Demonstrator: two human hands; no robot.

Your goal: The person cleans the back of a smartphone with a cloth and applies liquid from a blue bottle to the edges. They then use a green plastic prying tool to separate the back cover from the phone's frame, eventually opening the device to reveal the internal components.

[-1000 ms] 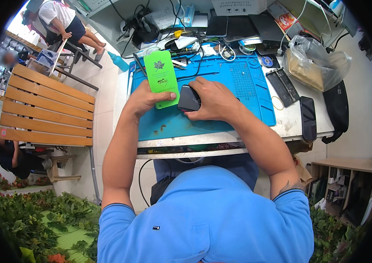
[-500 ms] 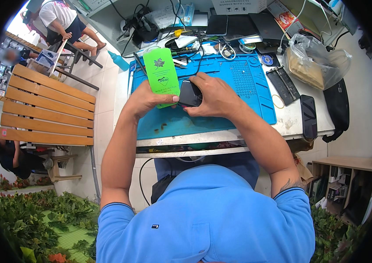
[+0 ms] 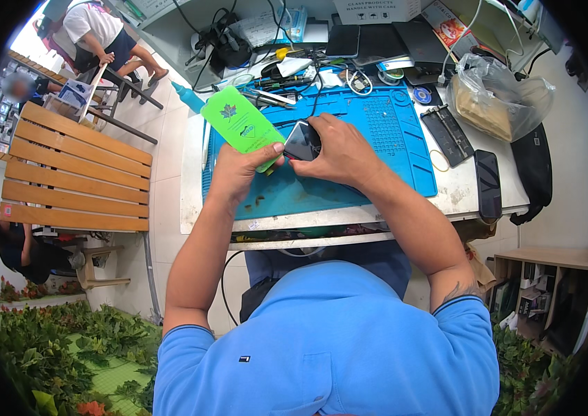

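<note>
1. Over the blue mat [image 3: 391,177], the left hand [image 3: 238,166] has its grip closed on a flat green panel [image 3: 238,125], thumb pressed near its lower corner, its far end leaning off toward eleven o'clock!
2. At three o'clock from that, the right hand [image 3: 342,150] curls its grip around a dark glossy device [image 3: 303,141], thumb low, fingers high; whether device and panel touch, I cannot tell.
3. Out from the hands, a black slotted frame [image 3: 448,136] lies at three o'clock, a black phone [image 3: 488,186] beyond it on the white desk [image 3: 457,197].
4. Round the dial: clear plastic bag [image 3: 474,80] near half past two, dark tablet [image 3: 343,41] at one, blue bottle [image 3: 188,97] at ten.
</note>
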